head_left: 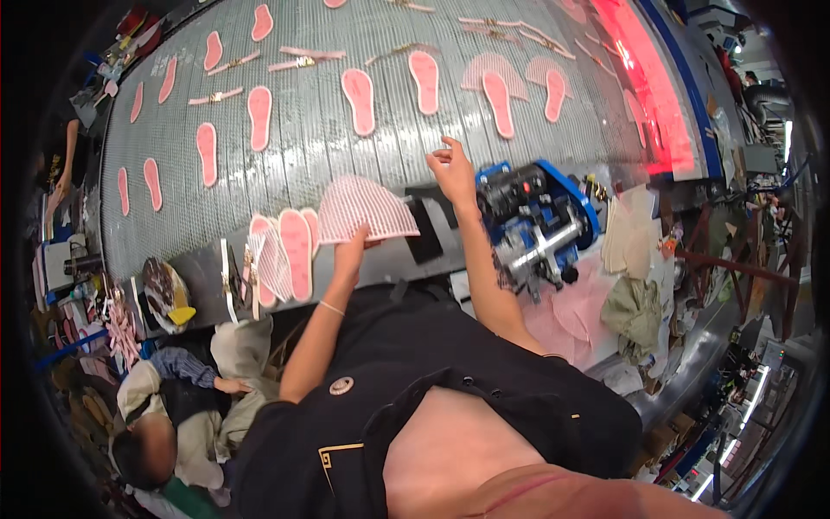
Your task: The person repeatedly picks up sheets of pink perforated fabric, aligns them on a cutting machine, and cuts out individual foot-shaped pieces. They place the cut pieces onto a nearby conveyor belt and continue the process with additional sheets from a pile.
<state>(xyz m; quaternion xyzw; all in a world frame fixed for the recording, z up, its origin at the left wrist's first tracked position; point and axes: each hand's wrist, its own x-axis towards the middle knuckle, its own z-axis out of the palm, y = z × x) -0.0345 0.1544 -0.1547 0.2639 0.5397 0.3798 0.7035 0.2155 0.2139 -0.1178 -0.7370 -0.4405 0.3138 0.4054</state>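
The left hand [349,254] pinches the near edge of a pink-and-white mesh piece [363,206]; the right hand [455,175], seemingly empty, has its fingers loosely parted. The step looks like handling the mesh, and the next move likely calls for a light grip that avoids creasing. The mesh fans out just beyond the left hand, above the table [372,267], beside pink insoles [295,255]; farther off spreads a metal belt [285,183]
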